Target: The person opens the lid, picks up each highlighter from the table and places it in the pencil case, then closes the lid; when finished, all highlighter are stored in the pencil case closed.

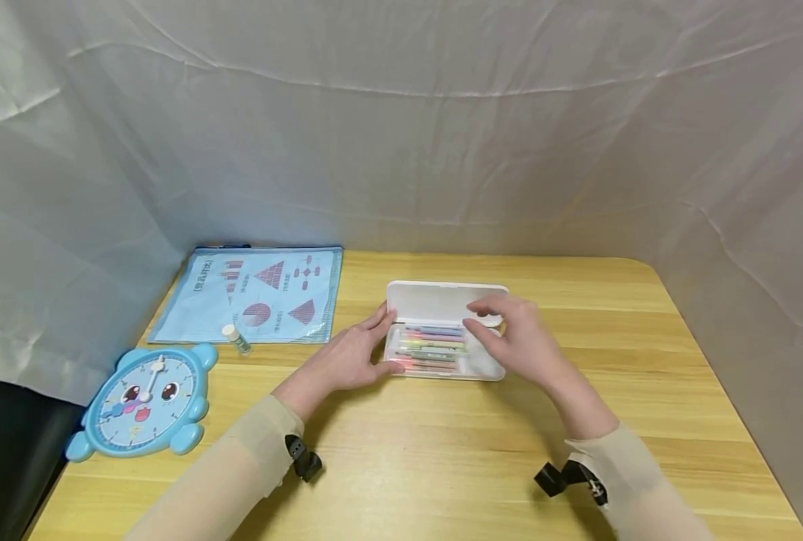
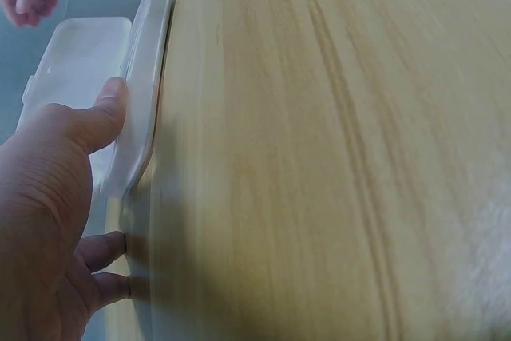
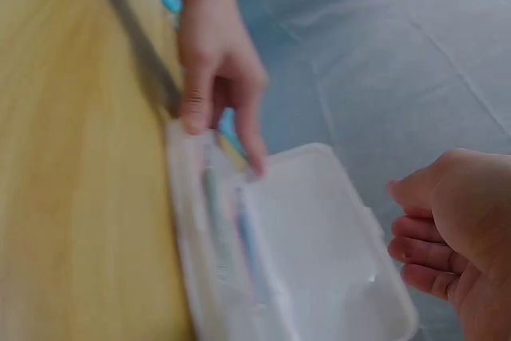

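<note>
A white pencil case (image 1: 482, 364) lies with its lid (image 1: 428, 302) raised at the back. Several pastel-coloured pens (image 1: 433, 349) sit side by side in its base. My left hand (image 1: 350, 357) grips the left end of the case, the thumb (image 2: 112, 105) at the near edge and a finger up by the lid. Over the right end hovers my right hand (image 1: 526, 342), its fingers loosely bent. In the right wrist view this hand (image 3: 463, 237) holds nothing and shows a gap to the lid (image 3: 319, 253); that view is blurred.
To the left lie a blue document pouch (image 1: 266, 297) printed with charts, a small white-capped tube (image 1: 236, 338) and a blue toy clock (image 1: 146, 402). Grey-white sheeting (image 1: 428, 150) hangs behind and beside the wooden table (image 1: 428, 458).
</note>
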Tool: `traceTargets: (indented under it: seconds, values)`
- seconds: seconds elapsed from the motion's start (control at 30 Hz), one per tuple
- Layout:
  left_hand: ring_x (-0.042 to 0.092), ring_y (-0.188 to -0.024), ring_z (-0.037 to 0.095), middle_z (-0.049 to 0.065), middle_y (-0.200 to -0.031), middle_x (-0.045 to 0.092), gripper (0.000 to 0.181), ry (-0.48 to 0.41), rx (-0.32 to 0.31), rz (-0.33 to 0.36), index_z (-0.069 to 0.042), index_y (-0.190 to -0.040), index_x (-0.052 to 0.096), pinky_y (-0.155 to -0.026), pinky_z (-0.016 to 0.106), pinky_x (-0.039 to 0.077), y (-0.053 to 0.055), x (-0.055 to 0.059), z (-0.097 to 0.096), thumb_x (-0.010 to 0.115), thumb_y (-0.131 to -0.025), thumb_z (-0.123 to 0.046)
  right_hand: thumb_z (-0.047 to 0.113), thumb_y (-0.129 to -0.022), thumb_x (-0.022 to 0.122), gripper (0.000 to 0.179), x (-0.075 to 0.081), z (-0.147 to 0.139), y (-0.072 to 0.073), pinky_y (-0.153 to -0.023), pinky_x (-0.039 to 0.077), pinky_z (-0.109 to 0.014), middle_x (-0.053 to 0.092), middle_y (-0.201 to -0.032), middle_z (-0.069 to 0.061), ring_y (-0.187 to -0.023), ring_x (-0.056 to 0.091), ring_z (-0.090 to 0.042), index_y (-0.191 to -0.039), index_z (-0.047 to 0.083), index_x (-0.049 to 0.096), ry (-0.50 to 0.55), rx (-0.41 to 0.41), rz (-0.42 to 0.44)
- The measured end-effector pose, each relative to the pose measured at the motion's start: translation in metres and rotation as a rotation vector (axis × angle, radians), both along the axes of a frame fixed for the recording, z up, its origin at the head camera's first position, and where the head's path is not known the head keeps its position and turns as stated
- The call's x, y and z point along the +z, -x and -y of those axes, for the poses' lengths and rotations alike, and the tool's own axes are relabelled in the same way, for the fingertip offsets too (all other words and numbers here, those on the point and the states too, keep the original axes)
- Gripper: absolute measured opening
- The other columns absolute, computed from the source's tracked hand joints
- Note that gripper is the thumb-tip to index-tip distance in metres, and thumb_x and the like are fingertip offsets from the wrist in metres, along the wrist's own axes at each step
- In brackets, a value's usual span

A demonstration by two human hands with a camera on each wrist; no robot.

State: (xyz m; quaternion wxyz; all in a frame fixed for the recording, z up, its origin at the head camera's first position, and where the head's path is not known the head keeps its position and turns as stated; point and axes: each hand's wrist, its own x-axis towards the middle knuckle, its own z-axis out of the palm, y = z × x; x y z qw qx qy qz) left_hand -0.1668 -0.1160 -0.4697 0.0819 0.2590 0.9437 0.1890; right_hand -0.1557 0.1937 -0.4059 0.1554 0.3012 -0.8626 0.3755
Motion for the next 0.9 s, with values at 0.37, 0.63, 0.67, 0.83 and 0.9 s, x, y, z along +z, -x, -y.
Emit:
traceTargets:
  seconds: [0.37,0.63,0.67,0.83,0.9]
  values:
    - [0.050,-0.142,0.037,0.006,-0.175,0.008,0.103,0.008,-0.011,-0.021,-0.012,-0.169,0.019,-0.116,0.043,0.043,0.001,0.000,0.001,0.069,-0.095,-0.064,0.033,-0.103,0.072,0.035,0.026,-0.036,0.024,-0.088,0.056,-0.043,0.078,-0.109,-0.013,-0.102,0.073,-0.033,-0.118,0.002,0.078,0.079,-0.249,0.236]
    - [0.053,-0.139,0.038,0.006,-0.175,0.008,0.106,0.016,-0.004,-0.005,-0.014,-0.169,0.017,-0.115,0.045,0.044,0.001,-0.001,0.001,0.068,-0.094,-0.068,0.054,-0.108,0.055,0.062,0.013,-0.058,0.044,-0.084,0.055,-0.041,0.077,-0.108,-0.018,-0.101,0.072,-0.033,-0.121,-0.003,0.076,0.055,-0.292,0.402]
    - [0.053,-0.139,0.038,0.006,-0.175,0.008,0.106,0.018,-0.005,-0.007,-0.014,-0.169,0.017,-0.115,0.045,0.045,0.001,-0.001,0.001,0.068,-0.094,-0.068,0.055,-0.108,0.054,0.065,0.012,-0.059,0.046,-0.087,0.056,-0.045,0.077,-0.109,-0.020,-0.103,0.072,-0.034,-0.122,-0.004,0.075,0.060,-0.289,0.431]
    - [0.052,-0.140,0.039,0.006,-0.175,0.008,0.105,0.020,-0.007,-0.013,-0.013,-0.169,0.018,-0.115,0.045,0.045,0.001,-0.002,0.000,0.068,-0.094,-0.068,0.054,-0.109,0.051,0.073,0.005,-0.065,0.054,-0.103,0.053,-0.054,0.069,-0.128,-0.030,-0.119,0.068,-0.043,-0.133,-0.014,0.065,0.154,-0.228,0.643]
    - [0.051,-0.141,0.038,0.006,-0.175,0.008,0.105,0.017,-0.008,-0.011,-0.013,-0.169,0.018,-0.115,0.045,0.045,0.001,-0.001,0.000,0.068,-0.094,-0.067,0.053,-0.110,0.050,0.076,0.002,-0.066,0.056,-0.108,0.050,-0.053,0.065,-0.134,-0.033,-0.124,0.065,-0.045,-0.137,-0.017,0.059,0.191,-0.206,0.730]
